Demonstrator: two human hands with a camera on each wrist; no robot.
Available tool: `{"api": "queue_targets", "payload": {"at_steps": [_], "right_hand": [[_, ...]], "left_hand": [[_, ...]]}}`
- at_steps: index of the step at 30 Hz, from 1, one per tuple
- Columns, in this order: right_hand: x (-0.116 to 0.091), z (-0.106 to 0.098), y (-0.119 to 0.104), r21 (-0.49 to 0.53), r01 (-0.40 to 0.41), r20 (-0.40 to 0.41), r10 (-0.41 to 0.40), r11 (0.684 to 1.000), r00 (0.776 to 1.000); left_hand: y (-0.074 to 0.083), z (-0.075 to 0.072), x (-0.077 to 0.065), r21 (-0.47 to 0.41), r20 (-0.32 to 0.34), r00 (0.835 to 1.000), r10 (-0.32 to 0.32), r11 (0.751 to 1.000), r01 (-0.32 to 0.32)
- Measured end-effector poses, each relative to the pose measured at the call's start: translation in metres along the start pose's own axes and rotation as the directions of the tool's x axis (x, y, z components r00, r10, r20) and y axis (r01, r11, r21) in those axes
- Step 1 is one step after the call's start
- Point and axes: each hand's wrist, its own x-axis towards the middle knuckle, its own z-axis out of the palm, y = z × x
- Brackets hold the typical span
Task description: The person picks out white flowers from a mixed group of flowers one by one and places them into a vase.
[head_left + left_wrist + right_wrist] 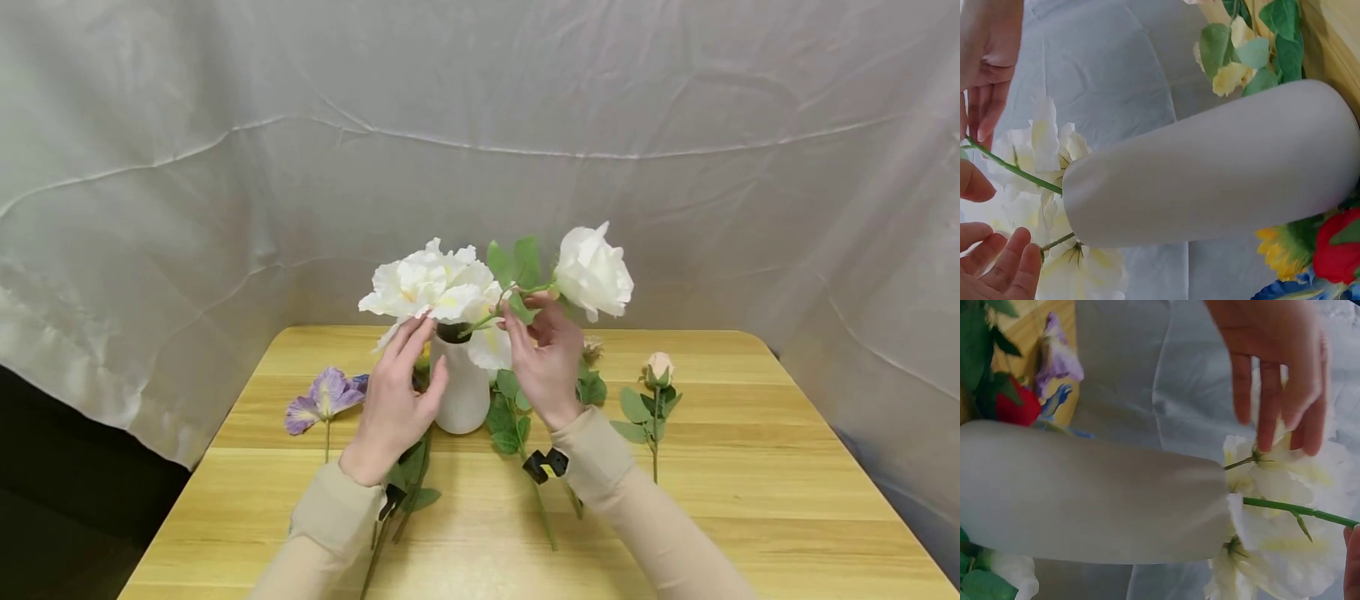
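Observation:
A white vase (pixel 461 392) stands upright on the table, with several ruffled white flowers (pixel 420 287) over its mouth. My right hand (pixel 551 358) pinches the green stem of a white rose (pixel 594 271) just right of the vase. The rose leans right, and its stem (pixel 1279 505) runs into the vase mouth in the right wrist view. My left hand (pixel 393 404) is at the left side of the ruffled flowers, fingers fairly straight, fingertips right at the base of one bloom. The stem ends inside the vase are hidden.
A purple flower (pixel 327 398) lies on the wooden table (pixel 720 517) at left, a pale pink rose (pixel 660 368) at right. Beside the vase are leafy stems (pixel 517 417), a red flower (pixel 1338 247) and a yellow flower (pixel 1279 253). Grey cloth (pixel 480 108) hangs behind.

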Motion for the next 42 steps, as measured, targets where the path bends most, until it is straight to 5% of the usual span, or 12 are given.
{"api": "queue_targets", "payload": {"at_steps": [9, 15, 24, 37, 42], "right_hand": [[-0.004, 0.007, 0.013, -0.235, 0.148, 0.094, -0.129, 0.961, 0.987], [-0.006, 0.011, 0.015, -0.319, 0.177, 0.19, -0.12, 0.931, 0.974], [-0.006, 0.016, 0.015, -0.377, 0.085, 0.255, 0.015, 0.922, 0.967], [-0.006, 0.01, 0.015, -0.171, -0.173, 0.117, 0.195, 0.97, 0.974], [-0.007, 0.011, 0.014, -0.245, -0.177, 0.157, 0.219, 0.953, 0.963]], "left_hand": [[0.0, 0.0, -0.001, -0.091, -0.022, 0.999, -0.046, 0.995, 0.043], [0.0, 0.001, -0.001, -0.085, -0.021, 0.999, -0.043, 0.996, 0.041], [-0.002, 0.001, -0.001, -0.083, -0.045, 0.998, -0.032, 0.996, 0.028], [-0.003, 0.0, -0.003, -0.23, -0.033, 0.993, -0.114, 0.968, 0.103], [-0.002, 0.001, -0.004, -0.228, -0.023, 0.993, -0.114, 0.968, 0.106]]}}
